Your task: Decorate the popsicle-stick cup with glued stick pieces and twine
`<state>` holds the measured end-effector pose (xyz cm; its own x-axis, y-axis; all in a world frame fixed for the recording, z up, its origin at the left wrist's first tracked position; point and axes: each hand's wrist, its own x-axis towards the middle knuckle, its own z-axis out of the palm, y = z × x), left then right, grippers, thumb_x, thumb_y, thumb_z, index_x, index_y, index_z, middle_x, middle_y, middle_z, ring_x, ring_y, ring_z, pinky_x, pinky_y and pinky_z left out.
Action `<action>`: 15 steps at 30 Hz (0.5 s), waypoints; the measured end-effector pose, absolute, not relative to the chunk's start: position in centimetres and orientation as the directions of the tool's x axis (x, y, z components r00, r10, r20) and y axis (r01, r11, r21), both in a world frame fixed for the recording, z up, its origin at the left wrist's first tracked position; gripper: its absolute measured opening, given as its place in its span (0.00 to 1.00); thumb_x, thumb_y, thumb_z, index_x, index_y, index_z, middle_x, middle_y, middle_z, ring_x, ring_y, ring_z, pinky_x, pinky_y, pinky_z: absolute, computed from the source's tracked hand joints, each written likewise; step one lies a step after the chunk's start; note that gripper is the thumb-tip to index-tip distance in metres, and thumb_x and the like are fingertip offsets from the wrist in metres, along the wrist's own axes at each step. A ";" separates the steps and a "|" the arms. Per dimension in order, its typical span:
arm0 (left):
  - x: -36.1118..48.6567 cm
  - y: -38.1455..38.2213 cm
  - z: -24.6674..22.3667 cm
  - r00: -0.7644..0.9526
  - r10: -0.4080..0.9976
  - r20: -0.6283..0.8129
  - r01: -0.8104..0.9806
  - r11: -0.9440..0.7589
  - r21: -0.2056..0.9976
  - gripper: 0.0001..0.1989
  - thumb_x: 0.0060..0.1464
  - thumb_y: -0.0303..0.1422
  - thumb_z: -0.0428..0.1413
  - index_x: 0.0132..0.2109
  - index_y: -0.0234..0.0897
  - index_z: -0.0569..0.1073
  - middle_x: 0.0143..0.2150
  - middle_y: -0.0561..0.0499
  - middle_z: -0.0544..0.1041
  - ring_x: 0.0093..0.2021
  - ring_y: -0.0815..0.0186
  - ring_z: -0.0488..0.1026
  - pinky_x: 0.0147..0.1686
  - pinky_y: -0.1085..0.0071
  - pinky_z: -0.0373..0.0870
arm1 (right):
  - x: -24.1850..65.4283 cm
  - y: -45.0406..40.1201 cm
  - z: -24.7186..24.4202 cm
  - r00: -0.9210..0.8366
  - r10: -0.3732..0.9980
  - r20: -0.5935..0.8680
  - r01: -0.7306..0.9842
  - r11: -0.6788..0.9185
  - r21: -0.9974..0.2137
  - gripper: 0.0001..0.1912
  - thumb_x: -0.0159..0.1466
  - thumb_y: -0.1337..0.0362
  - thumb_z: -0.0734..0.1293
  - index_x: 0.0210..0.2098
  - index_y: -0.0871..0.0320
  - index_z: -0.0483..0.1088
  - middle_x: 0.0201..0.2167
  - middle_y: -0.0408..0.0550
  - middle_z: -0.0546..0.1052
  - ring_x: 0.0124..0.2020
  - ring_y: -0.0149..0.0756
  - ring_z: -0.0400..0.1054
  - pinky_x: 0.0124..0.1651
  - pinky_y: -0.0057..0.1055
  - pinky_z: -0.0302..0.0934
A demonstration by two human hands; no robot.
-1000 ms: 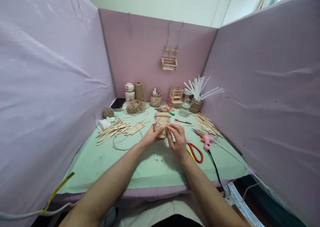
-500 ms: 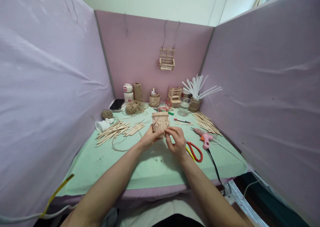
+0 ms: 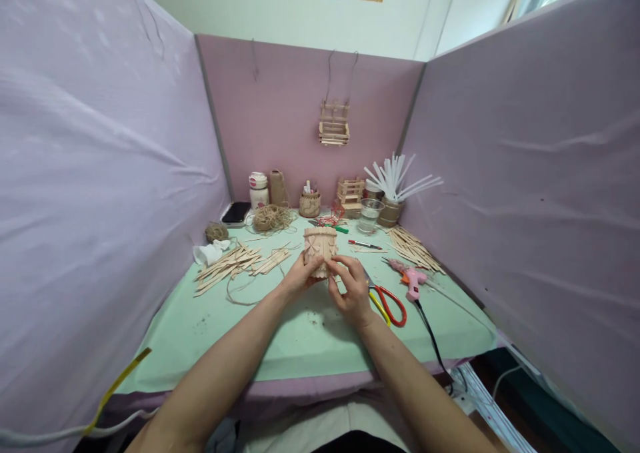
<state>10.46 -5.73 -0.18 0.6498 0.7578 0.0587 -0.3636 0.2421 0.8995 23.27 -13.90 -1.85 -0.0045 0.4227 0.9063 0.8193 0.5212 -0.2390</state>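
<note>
A small wooden craft-stick cup [image 3: 321, 243] is held up above the green tabletop, with petal-like pieces on its side and a band round its top. My left hand [image 3: 301, 273] is closed round its lower left, thumb across the front. On the lower right, the bent fingers of my right hand [image 3: 350, 286] press against the cup; any small piece between those fingertips is too small to make out. Beside my right wrist lie scissors [image 3: 391, 305] with one red and one yellow handle loop.
A pink glue gun [image 3: 413, 281] with a black cord lies to the right. Piles of flat sticks [image 3: 227, 266] and more sticks [image 3: 413, 248] flank the work. Along the back stand a twine bundle [image 3: 271, 218], a clear water cup [image 3: 370, 214] and a pot of white glue sticks [image 3: 391, 212].
The cup has tipped slightly and sits a little lower in my hands. My right fingers have shifted a little at its lower side. The whole view has moved slightly downward in the picture.
</note>
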 end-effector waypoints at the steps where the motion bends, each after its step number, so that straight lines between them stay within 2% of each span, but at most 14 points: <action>1: 10.5 -5.8 -0.1 0.649 0.758 0.059 -0.366 0.243 0.898 0.31 0.46 0.43 0.64 0.55 0.37 0.67 0.55 0.40 0.73 0.48 0.59 0.74 0.44 0.64 0.72 | 23.3 -13.9 -1.8 -0.016 0.419 0.908 0.820 0.525 -0.229 0.24 0.60 0.70 0.63 0.56 0.52 0.66 0.49 0.54 0.70 0.51 0.45 0.65 0.51 0.48 0.64; 5: 10.6 -5.9 -0.1 0.613 0.789 0.037 -0.372 0.248 0.895 0.31 0.45 0.42 0.65 0.54 0.37 0.67 0.54 0.40 0.73 0.46 0.60 0.74 0.43 0.66 0.72 | 23.3 -13.8 -1.8 -0.045 0.429 0.902 0.808 0.547 -0.220 0.25 0.61 0.72 0.63 0.57 0.52 0.64 0.51 0.54 0.71 0.54 0.45 0.64 0.54 0.49 0.63; 11: 11.0 -5.6 -0.8 0.523 0.852 0.014 -0.378 0.217 0.900 0.33 0.44 0.42 0.66 0.55 0.39 0.64 0.53 0.42 0.73 0.44 0.63 0.75 0.41 0.69 0.72 | 23.1 -13.5 -2.4 0.012 0.504 0.863 0.804 0.508 -0.308 0.22 0.63 0.70 0.61 0.56 0.54 0.65 0.53 0.56 0.69 0.57 0.44 0.64 0.56 0.46 0.64; 15: 11.0 -5.5 -1.0 0.590 0.807 0.003 -0.407 0.294 0.865 0.30 0.48 0.50 0.60 0.53 0.37 0.68 0.51 0.43 0.74 0.44 0.63 0.75 0.41 0.70 0.73 | 23.1 -13.3 -2.6 0.059 0.527 0.848 0.793 0.491 -0.361 0.20 0.63 0.68 0.62 0.55 0.55 0.66 0.54 0.57 0.69 0.57 0.43 0.64 0.56 0.45 0.64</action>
